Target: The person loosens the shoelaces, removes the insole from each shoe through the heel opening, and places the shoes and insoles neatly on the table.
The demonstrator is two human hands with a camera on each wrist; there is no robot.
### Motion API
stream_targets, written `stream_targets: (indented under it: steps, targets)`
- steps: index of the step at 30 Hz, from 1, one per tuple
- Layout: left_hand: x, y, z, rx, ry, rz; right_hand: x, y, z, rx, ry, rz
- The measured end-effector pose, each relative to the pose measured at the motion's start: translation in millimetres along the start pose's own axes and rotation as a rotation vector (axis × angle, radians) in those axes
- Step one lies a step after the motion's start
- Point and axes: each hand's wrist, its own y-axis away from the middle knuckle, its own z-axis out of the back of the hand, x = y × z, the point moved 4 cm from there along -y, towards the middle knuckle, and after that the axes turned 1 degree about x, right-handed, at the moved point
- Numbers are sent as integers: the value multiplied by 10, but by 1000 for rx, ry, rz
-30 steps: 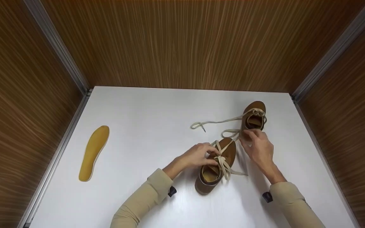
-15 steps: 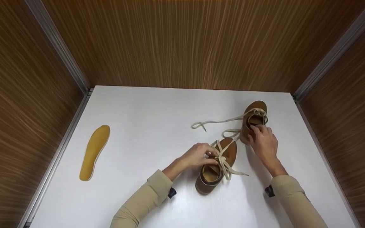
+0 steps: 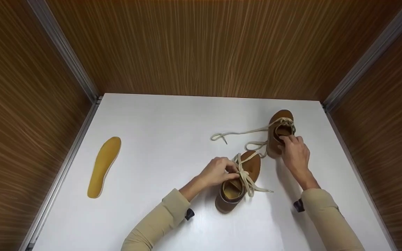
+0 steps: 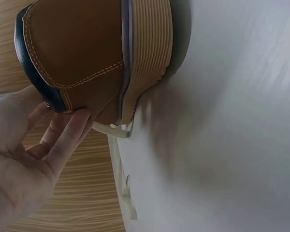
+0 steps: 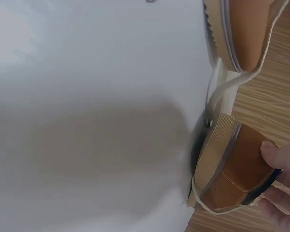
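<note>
A brown lace-up shoe (image 3: 224, 205) with cream laces tied in a bow (image 3: 244, 176) stands right of the table's middle. My left hand (image 3: 218, 170) pinches the left edge of its opening near the eyelets; in the left wrist view fingertips lie against the leather side of this shoe (image 4: 77, 43). Farther back on the right is a second brown shoe (image 3: 273, 144), its laces loose. My right hand (image 3: 297, 153) grips the rim of its opening, and in the right wrist view the thumb presses the outside of the shoe (image 5: 246, 159). Fingers inside the opening are partly hidden.
A yellow insole (image 3: 104, 166) lies at the left of the white table (image 3: 162, 132). One long loose lace (image 3: 236, 133) stretches left from the far shoe. Wood-grain panels (image 3: 201, 48) enclose the back and both sides.
My right hand has moved from the far shoe's heel rightward and slightly away along its opening. That shoe has turned slightly. My left hand stays nearly still at the near shoe.
</note>
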Motion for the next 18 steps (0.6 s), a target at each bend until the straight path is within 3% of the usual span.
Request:
stream_targets:
  steps: [18]
  targets:
    - [7, 174, 4, -106, 85, 96, -295, 69, 158, 3, -41, -65]
